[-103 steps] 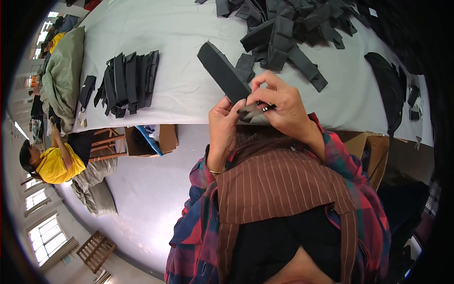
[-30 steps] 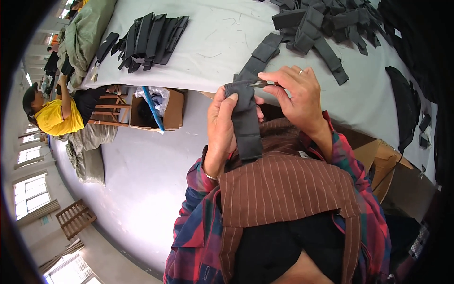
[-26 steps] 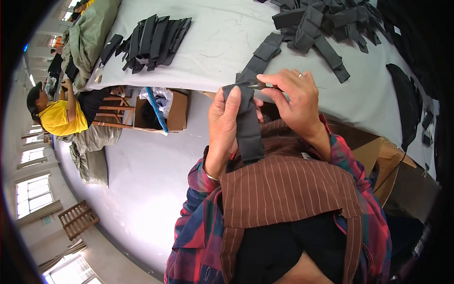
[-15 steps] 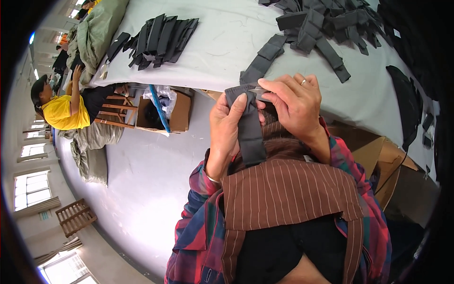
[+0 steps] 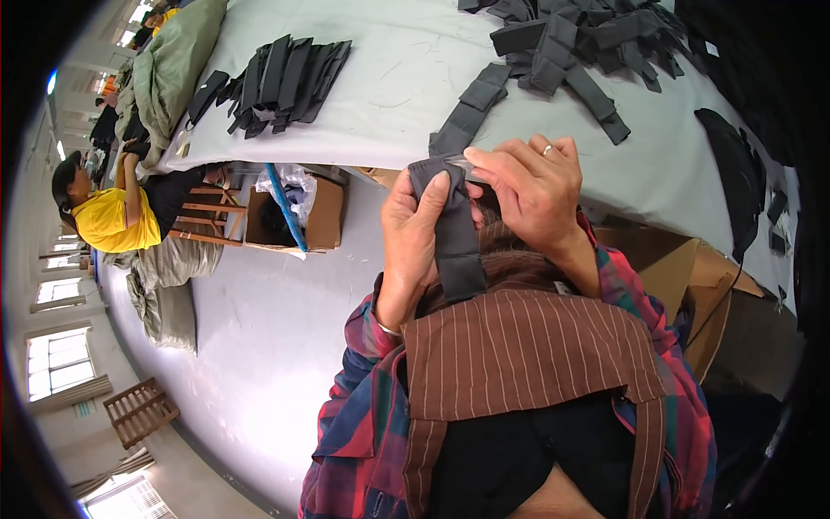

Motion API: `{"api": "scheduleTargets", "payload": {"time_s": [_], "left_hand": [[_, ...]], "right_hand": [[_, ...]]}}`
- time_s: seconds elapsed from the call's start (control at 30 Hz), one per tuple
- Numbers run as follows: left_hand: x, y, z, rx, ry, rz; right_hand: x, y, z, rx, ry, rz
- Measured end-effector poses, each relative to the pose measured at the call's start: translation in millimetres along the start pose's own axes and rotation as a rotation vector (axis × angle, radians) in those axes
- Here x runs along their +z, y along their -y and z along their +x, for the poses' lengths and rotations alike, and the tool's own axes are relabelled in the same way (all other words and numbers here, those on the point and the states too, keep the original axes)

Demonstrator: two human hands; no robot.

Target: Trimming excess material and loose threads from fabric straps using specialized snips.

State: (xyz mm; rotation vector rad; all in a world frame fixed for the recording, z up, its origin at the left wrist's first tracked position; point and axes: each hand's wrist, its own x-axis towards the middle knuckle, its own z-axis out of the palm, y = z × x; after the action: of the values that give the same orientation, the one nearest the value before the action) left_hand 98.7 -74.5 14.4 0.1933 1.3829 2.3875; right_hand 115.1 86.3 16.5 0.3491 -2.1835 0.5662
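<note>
My left hand [image 5: 408, 232] is closed around a dark grey fabric strip [image 5: 457, 251], the thumb pressing flat on its front. The strip's lower end hangs down over my brown striped apron. Beside the strip's upper edge, my right hand [image 5: 538, 192] is pinched, with a small pale, shiny piece showing at its fingertips; its kind I cannot make out. A similar folded strip [image 5: 471, 108] lies just beyond on the white-covered table [image 5: 406, 52], reaching toward a loose heap of dark strips [image 5: 596, 43] at the far right.
Far left on the table is a neat row of dark strips [image 5: 290, 82]. A cardboard box [image 5: 324, 216] with plastic stands below the table edge. A person in yellow [image 5: 130, 216] sits at left by grey-green sacks [image 5: 177, 69]. Another open carton [image 5: 666, 259] is at my right.
Both hands keep hold at nearly the same place on the strip. The view has shifted slightly. The person in yellow has lowered a raised hand.
</note>
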Motion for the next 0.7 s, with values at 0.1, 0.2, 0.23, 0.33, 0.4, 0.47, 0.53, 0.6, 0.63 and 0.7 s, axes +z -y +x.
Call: {"api": "scheduleTargets", "payload": {"time_s": [0.1, 0.2, 0.23, 0.33, 0.4, 0.47, 0.53, 0.6, 0.63, 0.7], "left_hand": [[-1, -1, 0, -0.016, -0.01, -0.037], [-5, -5, -2, 0.004, -0.004, -0.046], [-7, -5, -2, 0.005, -0.006, -0.047], [-15, -1, -1, -0.077, 0.038, -0.232], [-11, -3, 1, -0.102, -0.002, -0.255], [-12, -2, 3, -0.13, -0.012, -0.26], [-20, 1, 6, -0.177, 0.012, -0.253], [-19, 4, 11, -0.225, 0.056, -0.283], [-20, 6, 13, -0.23, 0.067, -0.288], [-18, 9, 16, -0.25, 0.044, -0.337]], "right_hand": [[3, 1, 0, 0.285, 0.063, 0.301], [2, -8, 4, 0.635, 0.094, 0.726], [2, -11, 5, 0.71, 0.089, 0.851], [-2, 5, 6, 0.491, 0.154, 0.825], [-3, 15, 13, 0.322, 0.303, 0.649], [1, 10, 12, 0.197, 0.331, 0.434], [13, 2, 13, 0.105, 0.276, 0.303], [16, 1, 19, 0.355, 0.281, 0.548], [17, 0, 22, 0.605, 0.277, 0.801], [18, -7, 30, 0.6, 0.245, 0.766]]}}
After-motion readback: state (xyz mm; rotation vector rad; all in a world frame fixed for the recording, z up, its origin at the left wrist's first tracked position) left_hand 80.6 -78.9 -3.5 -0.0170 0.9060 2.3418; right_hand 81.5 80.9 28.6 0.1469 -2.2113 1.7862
